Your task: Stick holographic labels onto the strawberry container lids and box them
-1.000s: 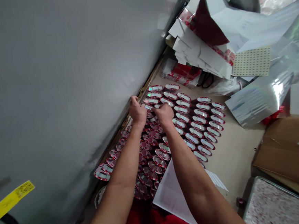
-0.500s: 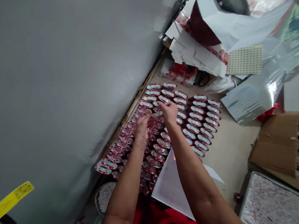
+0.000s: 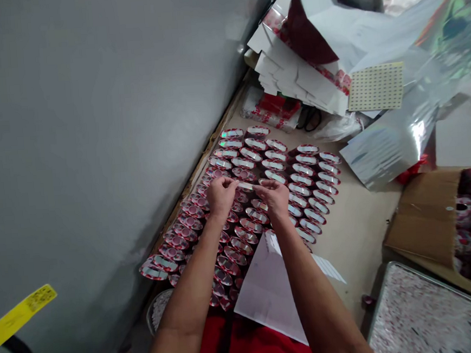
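Note:
My left hand and my right hand pinch the two ends of a small pale strip, apparently a sticker, stretched level between them. Both hands are above closely packed rows of red-and-white oval-topped packs. Many packs on the right and at the far end have a pale strip across the top. Others, such as a pack left of my hands, show a round pink mark instead. A white sheet lies partly under my right forearm.
A grey wall borders the table on the left. Folded white cartons, a dotted yellow sheet and shiny film lie at the far right. Nearer stand an open cardboard box of packs and a metal tray of pale, speckled pieces.
My right hand has come down and drawn level with my left hand, and the strip now spans between them. The whole view has shifted slightly.

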Demonstrator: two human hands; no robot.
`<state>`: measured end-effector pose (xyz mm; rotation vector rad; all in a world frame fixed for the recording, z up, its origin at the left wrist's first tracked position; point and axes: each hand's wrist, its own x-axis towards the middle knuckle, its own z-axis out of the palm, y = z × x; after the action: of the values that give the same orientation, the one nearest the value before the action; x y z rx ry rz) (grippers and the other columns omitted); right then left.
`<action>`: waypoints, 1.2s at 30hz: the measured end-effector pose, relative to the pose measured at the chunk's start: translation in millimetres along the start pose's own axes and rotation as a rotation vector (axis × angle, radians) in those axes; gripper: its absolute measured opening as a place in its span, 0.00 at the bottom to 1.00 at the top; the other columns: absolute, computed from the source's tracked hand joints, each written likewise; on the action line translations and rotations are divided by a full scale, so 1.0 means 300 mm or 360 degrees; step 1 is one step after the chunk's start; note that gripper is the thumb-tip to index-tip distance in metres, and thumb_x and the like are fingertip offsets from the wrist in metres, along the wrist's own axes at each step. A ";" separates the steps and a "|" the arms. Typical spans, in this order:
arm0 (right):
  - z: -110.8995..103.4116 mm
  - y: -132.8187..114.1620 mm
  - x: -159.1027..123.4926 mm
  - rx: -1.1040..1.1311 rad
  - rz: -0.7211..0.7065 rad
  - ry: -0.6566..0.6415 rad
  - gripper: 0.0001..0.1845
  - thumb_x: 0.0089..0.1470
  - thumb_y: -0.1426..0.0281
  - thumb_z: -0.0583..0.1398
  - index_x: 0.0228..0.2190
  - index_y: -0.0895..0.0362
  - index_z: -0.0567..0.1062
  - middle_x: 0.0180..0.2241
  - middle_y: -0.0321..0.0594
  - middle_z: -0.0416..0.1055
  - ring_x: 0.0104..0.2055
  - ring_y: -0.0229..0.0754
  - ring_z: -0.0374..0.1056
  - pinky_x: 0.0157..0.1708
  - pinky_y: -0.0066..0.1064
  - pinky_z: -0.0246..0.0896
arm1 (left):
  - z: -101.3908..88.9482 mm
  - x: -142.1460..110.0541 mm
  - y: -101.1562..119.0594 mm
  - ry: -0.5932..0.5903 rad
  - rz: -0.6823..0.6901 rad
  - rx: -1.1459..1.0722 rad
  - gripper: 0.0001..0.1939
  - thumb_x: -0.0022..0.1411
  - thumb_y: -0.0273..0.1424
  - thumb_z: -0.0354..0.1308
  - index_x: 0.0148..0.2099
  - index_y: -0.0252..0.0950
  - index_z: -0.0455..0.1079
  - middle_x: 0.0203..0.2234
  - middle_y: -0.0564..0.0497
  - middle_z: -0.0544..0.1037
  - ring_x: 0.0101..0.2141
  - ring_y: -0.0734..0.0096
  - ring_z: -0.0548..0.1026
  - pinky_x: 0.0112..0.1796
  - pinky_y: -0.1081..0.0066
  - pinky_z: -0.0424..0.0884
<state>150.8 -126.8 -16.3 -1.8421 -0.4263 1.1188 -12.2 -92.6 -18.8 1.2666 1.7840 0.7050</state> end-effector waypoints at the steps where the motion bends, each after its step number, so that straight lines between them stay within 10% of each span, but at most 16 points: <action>1: 0.010 0.005 0.015 -0.0066 -0.0077 0.0080 0.23 0.30 0.59 0.73 0.28 0.55 0.74 0.25 0.33 0.73 0.27 0.41 0.69 0.30 0.32 0.66 | 0.009 0.016 0.015 0.0047 0.0092 0.0141 0.07 0.59 0.35 0.68 0.31 0.38 0.78 0.30 0.49 0.80 0.34 0.64 0.75 0.41 0.66 0.68; 16: 0.108 -0.027 0.097 -0.0706 -0.0329 0.0281 0.13 0.40 0.63 0.66 0.30 0.52 0.72 0.29 0.34 0.77 0.33 0.46 0.73 0.38 0.33 0.62 | 0.069 0.133 0.021 0.0190 0.0461 0.0698 0.06 0.63 0.35 0.65 0.34 0.40 0.79 0.40 0.45 0.78 0.45 0.54 0.74 0.51 0.58 0.67; 29: 0.084 -0.132 0.150 -0.1474 -0.0236 -0.0085 0.18 0.47 0.62 0.69 0.38 0.54 0.73 0.38 0.43 0.77 0.43 0.53 0.73 0.44 0.38 0.63 | 0.043 0.179 0.121 0.0232 0.0097 0.0666 0.24 0.53 0.30 0.75 0.47 0.30 0.68 0.53 0.34 0.71 0.52 0.49 0.67 0.54 0.51 0.64; 32: -0.040 -0.175 0.153 -0.1531 -0.0378 -0.0232 0.14 0.48 0.63 0.69 0.35 0.55 0.75 0.38 0.41 0.77 0.44 0.49 0.71 0.44 0.35 0.62 | 0.042 0.157 0.133 0.0151 0.0310 0.0658 0.18 0.55 0.27 0.73 0.44 0.30 0.70 0.48 0.41 0.73 0.50 0.58 0.68 0.56 0.54 0.63; 36: -0.451 -0.153 0.005 -0.1641 -0.0397 -0.0127 0.20 0.55 0.49 0.66 0.31 0.54 0.75 0.33 0.42 0.76 0.43 0.49 0.71 0.42 0.35 0.61 | 0.056 -0.087 0.105 -0.0170 0.0558 0.0407 0.15 0.58 0.36 0.72 0.42 0.36 0.71 0.35 0.51 0.74 0.37 0.66 0.70 0.46 0.64 0.69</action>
<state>271.7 -172.3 44.9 -2.4921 -1.4360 0.8418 21.5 -106.8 5.9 1.7841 1.6182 0.5973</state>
